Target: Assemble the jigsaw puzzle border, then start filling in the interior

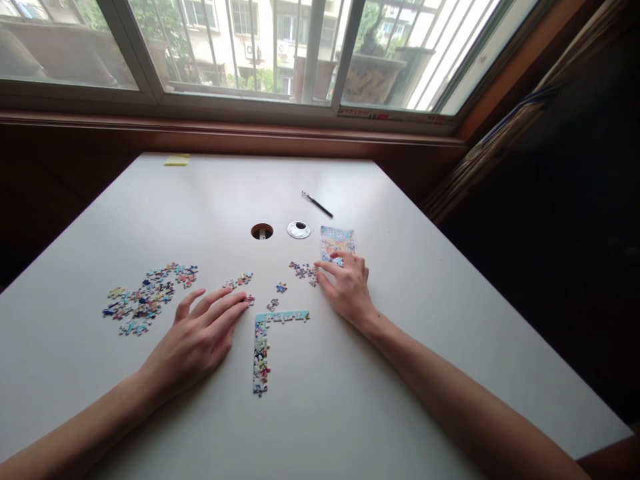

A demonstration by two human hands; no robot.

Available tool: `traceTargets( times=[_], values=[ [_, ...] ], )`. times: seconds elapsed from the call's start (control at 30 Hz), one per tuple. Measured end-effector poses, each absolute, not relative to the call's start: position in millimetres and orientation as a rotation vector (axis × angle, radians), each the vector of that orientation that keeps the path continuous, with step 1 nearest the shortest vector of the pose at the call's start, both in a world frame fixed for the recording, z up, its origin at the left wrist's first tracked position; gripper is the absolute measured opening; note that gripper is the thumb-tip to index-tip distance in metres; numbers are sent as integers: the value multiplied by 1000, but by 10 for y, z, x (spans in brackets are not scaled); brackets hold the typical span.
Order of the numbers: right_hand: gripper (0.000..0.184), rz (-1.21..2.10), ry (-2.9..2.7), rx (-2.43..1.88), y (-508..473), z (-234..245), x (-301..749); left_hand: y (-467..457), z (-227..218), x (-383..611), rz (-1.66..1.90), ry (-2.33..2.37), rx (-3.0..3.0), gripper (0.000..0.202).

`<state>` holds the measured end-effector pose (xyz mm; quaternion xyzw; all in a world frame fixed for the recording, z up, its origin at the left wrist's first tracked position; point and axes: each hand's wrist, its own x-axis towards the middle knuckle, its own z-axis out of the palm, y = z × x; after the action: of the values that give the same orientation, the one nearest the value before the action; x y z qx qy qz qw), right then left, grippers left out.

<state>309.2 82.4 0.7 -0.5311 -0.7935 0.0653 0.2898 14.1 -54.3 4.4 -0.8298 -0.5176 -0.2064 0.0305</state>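
Note:
My left hand (200, 337) lies flat on the white table (325, 413), fingers stretched out, fingertips touching a loose puzzle piece (249, 300). My right hand (347, 287) rests palm down, its fingers reaching into a small cluster of pieces (301, 269) beside the picture card (337, 241). Between the hands lies an L-shaped joined puzzle border (263, 340), with two loose pieces (278, 293) above it. A big scatter of pieces (145, 297) lies left of my left hand, and a smaller group (239, 280) sits near its fingertips.
A round cable hole (262, 231) and its white cap (299, 229) sit mid-table, with a black pen (317, 204) behind them. A yellow sticky pad (177, 160) lies at the far edge below the window. The table's right edge drops off to dark floor.

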Motion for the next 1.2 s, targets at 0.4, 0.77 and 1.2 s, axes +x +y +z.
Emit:
traceTargets(
  times=[0.4,0.77,1.2],
  values=[
    [9,235,-2108,-1347,832,-52,3110,-554,22,133,-669,-1597,-2568,46],
    [26,328,-1988,-1210,811,-3,3142,-538,76,148,-709,-1487,-2584,47],
    [24,1350,-1733,-863,307,114,2932,-630,100,143,-897,-1359,-2410,27]
  ],
)
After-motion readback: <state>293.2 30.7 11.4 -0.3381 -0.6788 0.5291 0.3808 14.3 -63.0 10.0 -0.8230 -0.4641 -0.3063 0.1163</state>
